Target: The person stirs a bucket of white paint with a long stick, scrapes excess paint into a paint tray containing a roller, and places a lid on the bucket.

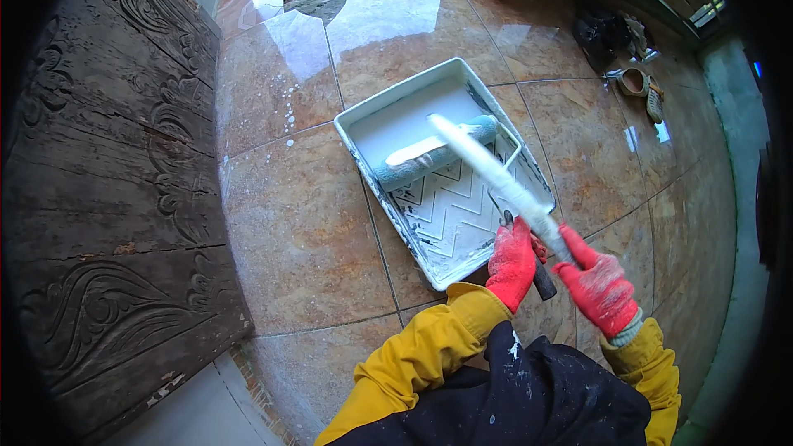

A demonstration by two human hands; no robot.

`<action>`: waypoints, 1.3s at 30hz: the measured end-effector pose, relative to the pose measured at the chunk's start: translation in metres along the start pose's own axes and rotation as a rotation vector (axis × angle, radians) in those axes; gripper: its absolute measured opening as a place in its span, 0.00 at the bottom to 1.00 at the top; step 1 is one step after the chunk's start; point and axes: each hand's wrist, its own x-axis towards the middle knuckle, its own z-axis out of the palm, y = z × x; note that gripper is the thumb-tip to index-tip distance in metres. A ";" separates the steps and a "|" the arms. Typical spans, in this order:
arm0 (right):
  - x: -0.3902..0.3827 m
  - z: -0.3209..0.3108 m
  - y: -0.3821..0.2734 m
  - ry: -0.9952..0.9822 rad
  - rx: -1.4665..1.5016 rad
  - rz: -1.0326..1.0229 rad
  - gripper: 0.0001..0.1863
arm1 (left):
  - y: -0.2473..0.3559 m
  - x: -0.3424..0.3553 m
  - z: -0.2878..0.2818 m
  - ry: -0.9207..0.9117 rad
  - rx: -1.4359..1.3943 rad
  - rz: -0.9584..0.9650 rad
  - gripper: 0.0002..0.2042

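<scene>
A white paint tray [369, 172] lies on the floor in front of me, with white paint pooled in its far end and a zigzag-ribbed slope toward me. Across it rests a blue-grey paint roller [405, 170], partly coated in white paint. My left hand [512, 266], in a red glove, is closed round the roller's dark handle at the tray's near right edge. The red-gloved right hand [601, 285] grips a long stick [496, 172] thick with white paint. This stick slants over the tray and crosses above the roller; whether they touch, I cannot tell.
Brown tiles [297, 223] cover the floor, with white paint drips [289, 107] left of the tray. A carved dark wooden panel [124, 173] stands along the left. Shoes [643, 87] and a dark bundle [601, 33] lie at the far right, near a pale wall [727, 157].
</scene>
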 end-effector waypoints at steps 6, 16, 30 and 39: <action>-0.013 0.001 -0.017 0.003 0.031 -0.015 0.30 | -0.011 0.005 -0.006 -0.042 -0.408 -0.282 0.17; -0.002 0.000 0.006 0.141 -0.057 -0.111 0.31 | 0.016 -0.002 -0.009 -0.075 -0.448 -0.273 0.14; -0.004 -0.005 -0.006 0.112 -0.106 -0.116 0.31 | -0.011 -0.011 -0.008 -0.093 -0.390 -0.276 0.16; -0.028 0.006 -0.026 -0.167 -0.113 -0.140 0.31 | -0.029 -0.018 -0.009 -0.037 0.289 0.411 0.14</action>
